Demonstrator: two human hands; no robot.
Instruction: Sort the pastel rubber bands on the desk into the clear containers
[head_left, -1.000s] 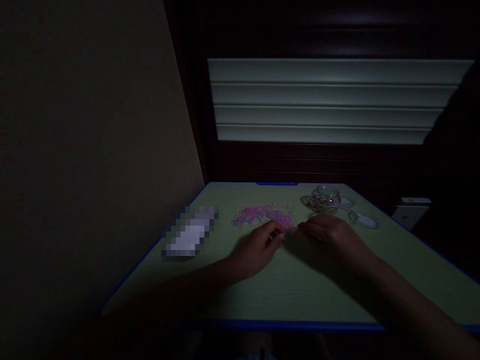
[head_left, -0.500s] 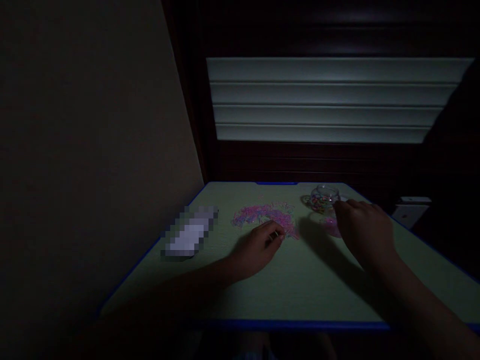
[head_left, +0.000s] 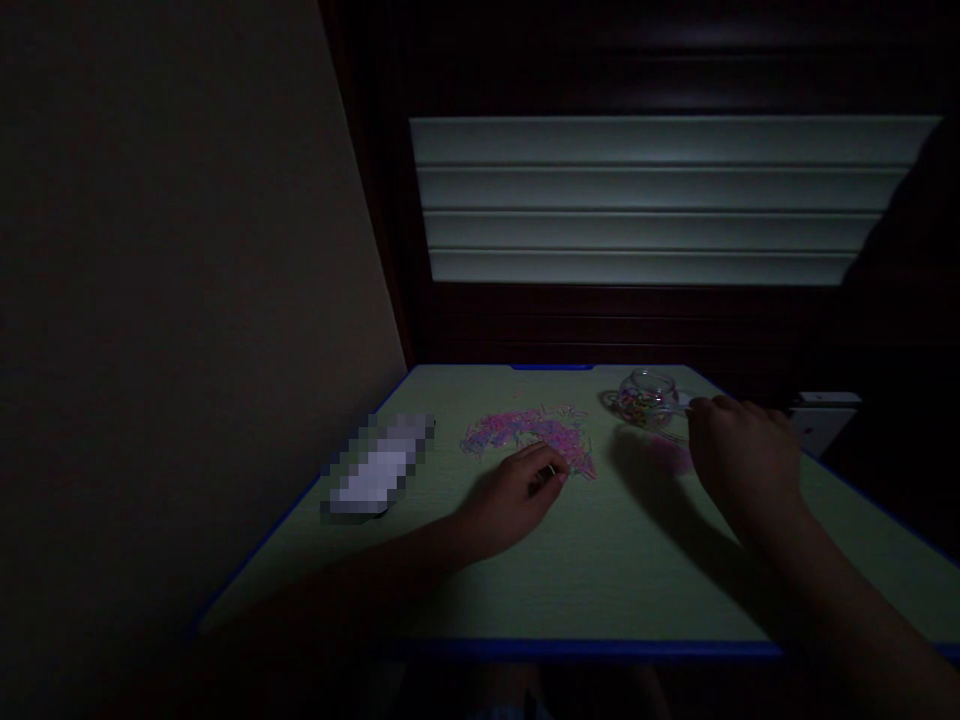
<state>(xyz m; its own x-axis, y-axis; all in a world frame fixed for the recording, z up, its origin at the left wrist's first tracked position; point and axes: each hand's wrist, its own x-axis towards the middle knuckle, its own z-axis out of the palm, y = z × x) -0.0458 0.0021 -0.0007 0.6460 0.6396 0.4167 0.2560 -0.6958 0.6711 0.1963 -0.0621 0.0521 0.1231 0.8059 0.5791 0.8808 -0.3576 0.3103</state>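
Observation:
A loose pile of thin pink and purple bits [head_left: 525, 428], like tiny rubber bands, lies in an arc on the table. At its near right edge my left hand [head_left: 514, 502] rests with thumb and forefinger closed in a pinch. A thin pale line shows in the gap of that hand; what it is I cannot make out. My right hand [head_left: 744, 455] is closed on a clear, shiny piece [head_left: 681, 408] close to a round glass jar [head_left: 646, 398] with multicoloured bits inside. Below that piece is a pink patch [head_left: 667, 453], partly in shadow.
The pale green table [head_left: 525, 590] has a blue rim. A blurred-out whitish object [head_left: 381, 468] lies at the left. Past the right edge stands a white box [head_left: 825, 418]. A wall [head_left: 187, 300] borders the left side, and a slatted panel [head_left: 637, 230] is behind.
My right hand has moved slightly right, away from the jar, and the clear piece in its fingers now shows. My left hand stays nearly still in its pinch.

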